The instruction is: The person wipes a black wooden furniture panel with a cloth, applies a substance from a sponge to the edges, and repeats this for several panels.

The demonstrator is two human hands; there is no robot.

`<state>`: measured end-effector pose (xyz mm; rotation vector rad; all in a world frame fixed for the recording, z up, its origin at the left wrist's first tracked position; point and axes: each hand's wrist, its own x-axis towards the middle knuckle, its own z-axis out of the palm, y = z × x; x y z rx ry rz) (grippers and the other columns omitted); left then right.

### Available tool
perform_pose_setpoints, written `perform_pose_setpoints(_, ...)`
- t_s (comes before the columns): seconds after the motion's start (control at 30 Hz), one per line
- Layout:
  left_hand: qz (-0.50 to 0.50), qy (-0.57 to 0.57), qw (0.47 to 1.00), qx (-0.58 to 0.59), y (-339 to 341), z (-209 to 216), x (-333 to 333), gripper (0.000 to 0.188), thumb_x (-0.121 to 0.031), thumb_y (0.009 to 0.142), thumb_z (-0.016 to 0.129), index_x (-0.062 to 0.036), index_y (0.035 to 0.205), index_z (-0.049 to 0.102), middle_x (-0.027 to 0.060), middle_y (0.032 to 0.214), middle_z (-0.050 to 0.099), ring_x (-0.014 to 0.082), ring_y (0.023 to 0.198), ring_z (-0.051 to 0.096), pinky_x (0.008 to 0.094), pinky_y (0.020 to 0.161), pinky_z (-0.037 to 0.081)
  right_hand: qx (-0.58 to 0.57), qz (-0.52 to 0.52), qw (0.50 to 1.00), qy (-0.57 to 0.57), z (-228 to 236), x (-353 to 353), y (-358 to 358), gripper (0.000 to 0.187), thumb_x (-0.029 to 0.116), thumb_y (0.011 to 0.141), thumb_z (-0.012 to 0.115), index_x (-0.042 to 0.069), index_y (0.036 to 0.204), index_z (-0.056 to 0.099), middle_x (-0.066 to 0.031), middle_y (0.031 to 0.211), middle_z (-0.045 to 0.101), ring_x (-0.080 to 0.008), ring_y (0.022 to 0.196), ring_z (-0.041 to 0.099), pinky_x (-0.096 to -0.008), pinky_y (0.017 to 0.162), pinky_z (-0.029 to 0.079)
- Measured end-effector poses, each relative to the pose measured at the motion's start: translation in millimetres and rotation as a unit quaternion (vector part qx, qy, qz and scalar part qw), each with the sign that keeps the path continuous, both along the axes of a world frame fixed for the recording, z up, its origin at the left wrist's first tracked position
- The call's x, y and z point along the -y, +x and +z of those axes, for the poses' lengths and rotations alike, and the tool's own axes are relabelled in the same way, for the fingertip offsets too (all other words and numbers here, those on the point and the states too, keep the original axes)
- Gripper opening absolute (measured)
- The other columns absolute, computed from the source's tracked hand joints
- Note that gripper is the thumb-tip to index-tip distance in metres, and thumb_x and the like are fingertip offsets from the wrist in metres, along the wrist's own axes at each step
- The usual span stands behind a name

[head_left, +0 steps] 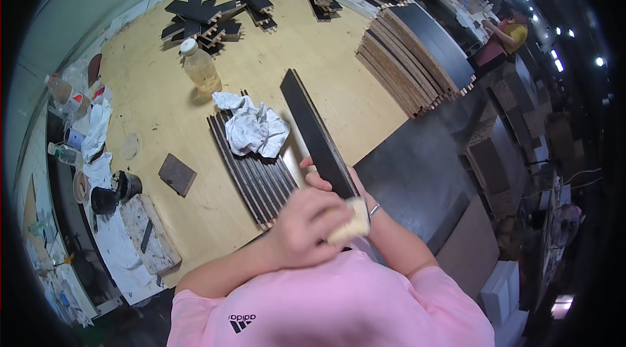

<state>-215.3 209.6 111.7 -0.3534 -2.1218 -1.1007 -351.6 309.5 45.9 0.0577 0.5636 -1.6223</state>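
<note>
Head view: left fingers (331, 218) pinch a cream block (357, 222) at the near end of a dark board (317, 132).
Right fingers (318, 182) wrap that board, held above the table (150, 106); beside it, dark strips (251, 181) lie in a row under a crumpled white cloth (255, 129), a capped bottle (201, 72) beyond.
</note>
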Motion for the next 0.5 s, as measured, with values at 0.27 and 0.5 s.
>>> perform_pose_setpoints(0.27,0.163,-0.014,0.986,0.002,-22,2,45,0.045,-0.012,0.06,0.079,-0.0014,0.101,0.064,0.0167,0.1,0.062,0.0331,0.088,0.06,0.0425,0.075,0.049,0.172,0.068,0.973,-0.141,-20,-6,18,0.04,0.043,0.1,0.038,0.008,0.108,0.056,-0.0063,0.067,0.054,-0.0162,0.043,0.047,-0.0266,0.039,0.038)
perform_pose_setpoints(0.5,0.16,0.003,0.987,0.033,-26,-2,63,0.042,-0.011,0.062,0.076,-0.0007,0.101,0.064,0.0151,0.097,0.063,0.033,0.09,0.061,0.0405,0.081,0.049,0.088,0.12,0.982,-0.114,-3,-16,23,0.035,0.031,0.102,0.036,0.001,0.107,0.052,-0.0057,0.057,0.042,-0.0137,0.038,0.038,-0.0261,0.036,0.032)
